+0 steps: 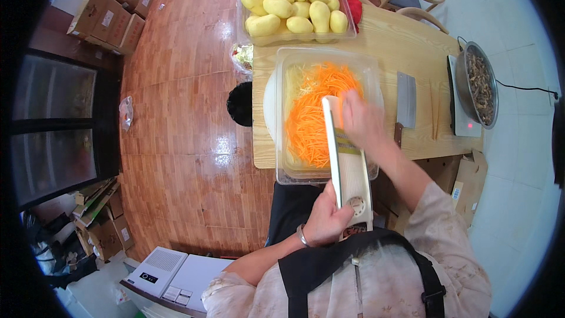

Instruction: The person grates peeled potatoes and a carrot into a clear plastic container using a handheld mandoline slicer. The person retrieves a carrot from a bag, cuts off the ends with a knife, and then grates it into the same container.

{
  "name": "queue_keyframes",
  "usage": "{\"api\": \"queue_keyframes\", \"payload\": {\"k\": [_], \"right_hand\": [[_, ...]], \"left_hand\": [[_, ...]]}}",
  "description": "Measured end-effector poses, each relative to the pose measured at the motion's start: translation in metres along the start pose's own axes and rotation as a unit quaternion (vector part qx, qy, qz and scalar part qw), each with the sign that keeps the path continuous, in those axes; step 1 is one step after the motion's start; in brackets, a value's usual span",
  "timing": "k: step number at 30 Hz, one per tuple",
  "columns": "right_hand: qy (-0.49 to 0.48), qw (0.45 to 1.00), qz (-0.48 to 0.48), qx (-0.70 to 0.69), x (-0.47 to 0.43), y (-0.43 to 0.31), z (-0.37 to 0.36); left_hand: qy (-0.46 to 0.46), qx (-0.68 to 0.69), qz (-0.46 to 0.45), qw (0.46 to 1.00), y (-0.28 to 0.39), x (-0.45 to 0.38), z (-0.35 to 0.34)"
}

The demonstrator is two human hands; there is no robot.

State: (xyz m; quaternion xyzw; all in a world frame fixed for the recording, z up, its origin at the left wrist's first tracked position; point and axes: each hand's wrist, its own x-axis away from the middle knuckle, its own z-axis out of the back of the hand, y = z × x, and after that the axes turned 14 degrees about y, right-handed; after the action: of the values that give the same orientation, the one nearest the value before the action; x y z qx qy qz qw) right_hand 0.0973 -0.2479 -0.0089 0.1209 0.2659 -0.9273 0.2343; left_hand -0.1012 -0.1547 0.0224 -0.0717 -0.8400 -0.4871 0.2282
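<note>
My left hand [327, 216] grips the lower end of a white mandoline grater [351, 172], which slants over a clear plastic tub [282, 110]. The grater's metal blade strip [347, 142] lies across its middle. On the upper part of the grater, my right hand [364, 119] is blurred, with its fingers closed on a piece of carrot [340, 112] that they mostly hide. Shredded carrot [311, 128] heaps in the tub, and paler yellowish shreds [295, 80] show along its far left side.
Peeled potatoes [278, 8] fill a clear bin [240, 17] beyond the tub. A cleaver [406, 101] and chopsticks [435, 110] lie right on the wooden table [423, 53]. Farther right, a metal bowl of dark brown pieces [481, 88] rests on a scale [468, 130]. A black-lined bin [239, 104] stands left.
</note>
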Motion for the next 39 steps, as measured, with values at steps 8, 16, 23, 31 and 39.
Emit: {"api": "queue_keyframes", "payload": {"k": [8, 16, 23, 31, 39], "right_hand": [[0.002, 0.995, 0.067, -0.067, 0.064, -0.040, 0.040], [0.001, 0.999, -0.007, -0.034, 0.003, -0.003, 0.004], [-0.006, 0.999, 0.029, -0.017, 0.047, -0.033, 0.033], [0.016, 0.999, 0.031, -0.029, 0.016, -0.024, 0.039], [0.011, 0.997, 0.069, -0.023, 0.061, -0.057, 0.052]], "left_hand": [[0.022, 0.070, 0.059, 0.996, 0.007, -0.003, 0.007], [0.018, 0.000, -0.004, 1.000, 0.017, 0.006, -0.002], [0.022, 0.053, 0.047, 0.997, 0.006, 0.001, 0.005], [0.029, -0.013, -0.026, 0.999, 0.001, 0.003, 0.004], [0.053, 0.019, 0.004, 0.998, 0.003, 0.006, 0.005]]}}
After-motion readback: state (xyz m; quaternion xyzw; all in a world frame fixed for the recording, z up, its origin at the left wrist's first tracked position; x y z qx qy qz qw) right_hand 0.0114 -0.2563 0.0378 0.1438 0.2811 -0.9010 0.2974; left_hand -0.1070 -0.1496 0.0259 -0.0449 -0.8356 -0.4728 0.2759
